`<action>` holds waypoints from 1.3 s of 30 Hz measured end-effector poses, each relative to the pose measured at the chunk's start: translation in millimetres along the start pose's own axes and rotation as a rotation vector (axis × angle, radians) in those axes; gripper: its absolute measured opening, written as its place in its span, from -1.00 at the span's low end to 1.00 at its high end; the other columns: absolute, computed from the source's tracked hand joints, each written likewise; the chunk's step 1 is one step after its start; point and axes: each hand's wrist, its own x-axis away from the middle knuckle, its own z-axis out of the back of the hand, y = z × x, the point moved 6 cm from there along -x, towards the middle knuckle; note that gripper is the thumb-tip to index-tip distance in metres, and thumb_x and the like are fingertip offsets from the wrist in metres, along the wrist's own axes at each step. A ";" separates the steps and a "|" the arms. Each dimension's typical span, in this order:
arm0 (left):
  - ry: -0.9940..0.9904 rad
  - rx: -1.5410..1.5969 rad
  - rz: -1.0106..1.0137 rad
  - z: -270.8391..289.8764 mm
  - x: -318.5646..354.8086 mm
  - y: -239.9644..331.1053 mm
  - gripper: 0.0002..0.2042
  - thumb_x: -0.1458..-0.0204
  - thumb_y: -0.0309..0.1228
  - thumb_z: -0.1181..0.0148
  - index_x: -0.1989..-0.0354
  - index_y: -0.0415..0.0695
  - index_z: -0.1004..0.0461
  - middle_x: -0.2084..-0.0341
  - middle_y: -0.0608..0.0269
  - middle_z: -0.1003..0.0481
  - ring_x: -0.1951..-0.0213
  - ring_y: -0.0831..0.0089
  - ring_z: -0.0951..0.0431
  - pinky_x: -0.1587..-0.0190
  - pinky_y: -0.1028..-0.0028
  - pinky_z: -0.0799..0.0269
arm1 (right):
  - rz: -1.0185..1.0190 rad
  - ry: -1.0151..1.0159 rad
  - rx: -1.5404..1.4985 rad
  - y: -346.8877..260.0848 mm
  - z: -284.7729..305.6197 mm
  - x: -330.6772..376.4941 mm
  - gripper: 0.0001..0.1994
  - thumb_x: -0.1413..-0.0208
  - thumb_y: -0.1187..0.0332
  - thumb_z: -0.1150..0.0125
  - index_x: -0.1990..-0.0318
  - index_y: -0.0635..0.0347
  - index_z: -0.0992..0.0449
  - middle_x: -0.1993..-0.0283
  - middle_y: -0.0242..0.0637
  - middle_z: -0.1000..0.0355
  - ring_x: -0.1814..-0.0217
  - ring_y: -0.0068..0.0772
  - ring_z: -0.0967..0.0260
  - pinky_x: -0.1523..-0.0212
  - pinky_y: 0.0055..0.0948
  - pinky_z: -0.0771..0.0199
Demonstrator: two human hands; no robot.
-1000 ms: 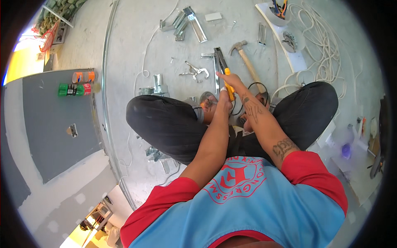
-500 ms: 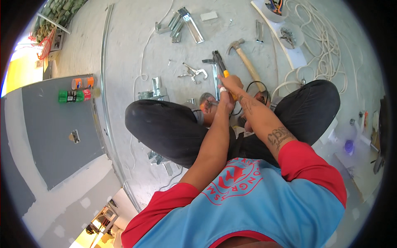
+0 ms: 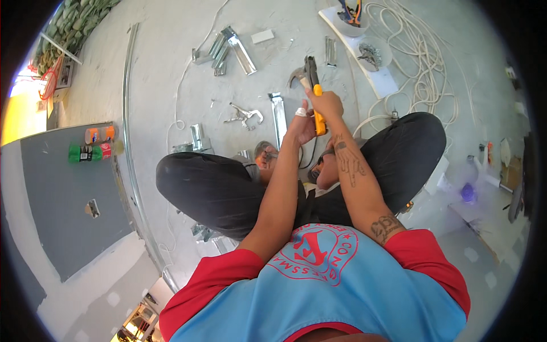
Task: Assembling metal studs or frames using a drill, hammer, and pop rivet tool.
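My right hand (image 3: 327, 107) is wrapped round the yellow grips (image 3: 320, 122) of a plier-like hand tool with a long black head (image 3: 310, 69). Close beside the grips is my left hand (image 3: 303, 126), thumb raised with a white wrap on it, fingers loosely apart and holding nothing I can see. A shiny U-shaped metal channel (image 3: 278, 117) lies by my foot (image 3: 265, 155), left of the hands. Behind the tool rests a claw hammer (image 3: 297, 74); my right hand and forearm cover most of its wooden handle.
Locking pliers (image 3: 244, 115) lie to the left. Cut metal channel pieces (image 3: 239, 51) and a white block (image 3: 262, 37) are farther off. A white board (image 3: 383, 82) bears a tub of metal bits (image 3: 370, 56); coiled white cable (image 3: 427, 62) spreads rightward. Bottles (image 3: 91, 152) lie on a grey panel (image 3: 62, 199).
The plier-like tool has come away from the channel and swung up and right, over the hammer, in my right hand. My left hand has loosened beside it. The view has shifted slightly.
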 end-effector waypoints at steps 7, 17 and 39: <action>0.406 -0.808 -0.308 33.1 0.0 -15.2 -0.35 -0.34 0.14 0.22 0.30 -0.25 -0.59 0.51 0.07 -0.56 0.43 0.19 -0.55 0.29 0.27 -0.40 | -0.027 -0.362 -0.412 18.7 53.8 1.3 -0.52 0.07 -0.08 -0.34 0.39 0.27 -0.67 0.33 -0.07 -0.58 0.30 -0.10 -0.54 0.31 -0.17 -0.48; 0.517 -1.122 -0.749 15.8 7.3 3.9 -0.55 -0.35 -0.12 0.09 0.32 -0.31 -0.50 0.49 -0.24 -0.51 0.39 -0.21 -0.53 0.33 0.11 -0.40 | -0.118 -0.446 -0.583 34.3 74.5 5.9 -0.59 0.01 0.02 -0.36 0.35 0.27 -0.61 0.34 -0.19 -0.51 0.43 -0.33 -0.42 0.43 -0.33 -0.38; 0.275 -1.058 -0.533 -9.2 -6.7 -6.1 -0.38 -0.19 0.20 -0.02 0.36 -0.23 -0.62 0.55 -0.18 -0.55 0.41 -0.10 -0.60 0.31 0.07 -0.45 | -0.136 -0.401 -0.652 35.2 32.8 -25.3 -0.55 0.00 0.04 -0.43 0.26 0.34 -0.56 0.34 -0.27 -0.43 0.40 -0.41 -0.35 0.43 -0.33 -0.34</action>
